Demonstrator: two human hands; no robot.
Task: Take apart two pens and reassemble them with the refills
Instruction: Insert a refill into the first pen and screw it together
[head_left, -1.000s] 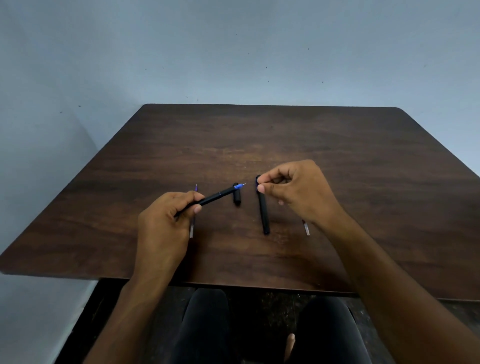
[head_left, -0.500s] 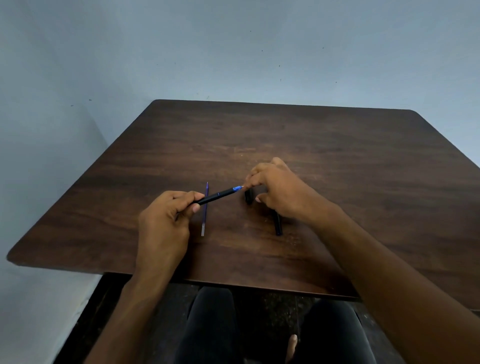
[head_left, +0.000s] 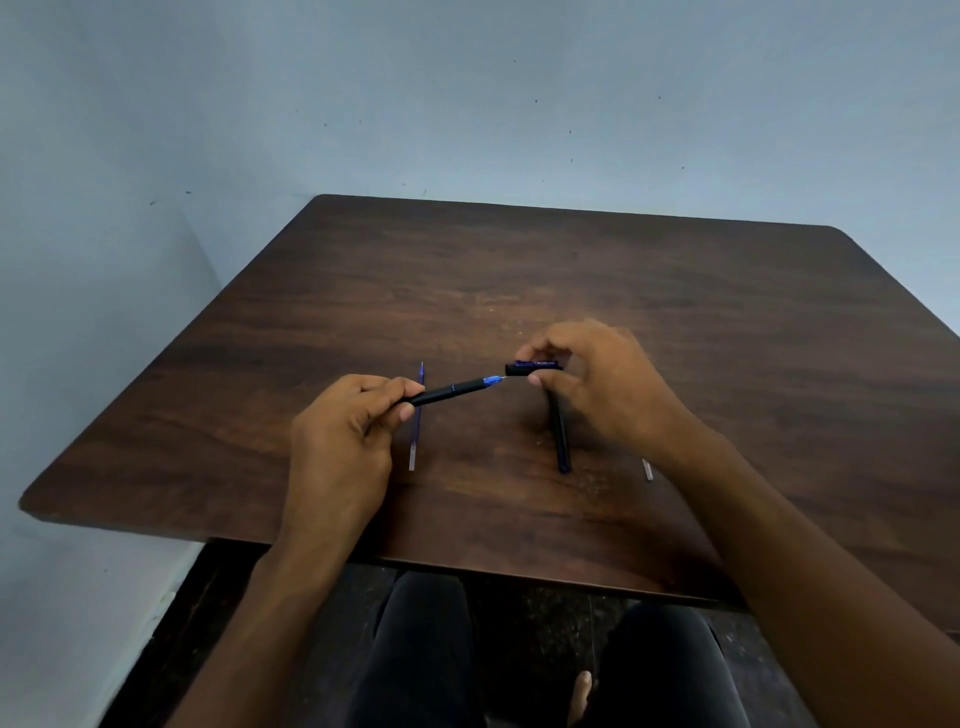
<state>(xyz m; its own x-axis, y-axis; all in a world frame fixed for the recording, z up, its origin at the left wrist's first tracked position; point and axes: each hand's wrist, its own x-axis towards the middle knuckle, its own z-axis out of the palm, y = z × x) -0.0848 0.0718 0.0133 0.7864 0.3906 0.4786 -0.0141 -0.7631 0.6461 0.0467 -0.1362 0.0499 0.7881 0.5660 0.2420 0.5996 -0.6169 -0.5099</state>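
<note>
The left hand (head_left: 340, 447) pinches the black pen (head_left: 451, 391) near its rear end between thumb and curled fingers, so the blue tip projects well beyond the grip, angled up toward the right hand (head_left: 602, 384). The right hand pinches the pen cap (head_left: 533, 368) between thumb and fingertips, with the cap's open end just beyond the pen tip and apparently not yet over it. Judged step: capping the reassembled pen. Risk 1: the pen is held far from its tip, so a small wrist tilt would swing the point wide of the cap mouth, and the point could strike the rim and mark the fingers. Risk 2: the cap sits slightly above the tip line; pushing on at that angle could jam it or twist it out of the light pinch. Below the right grip lies a second pen barrel (head_left: 560, 434) on the table (head_left: 727, 322), with a refill (head_left: 415, 415) beside the left grip and another refill (head_left: 647, 469) mostly hidden by the right wrist; a dropped cap could roll among these.
</note>
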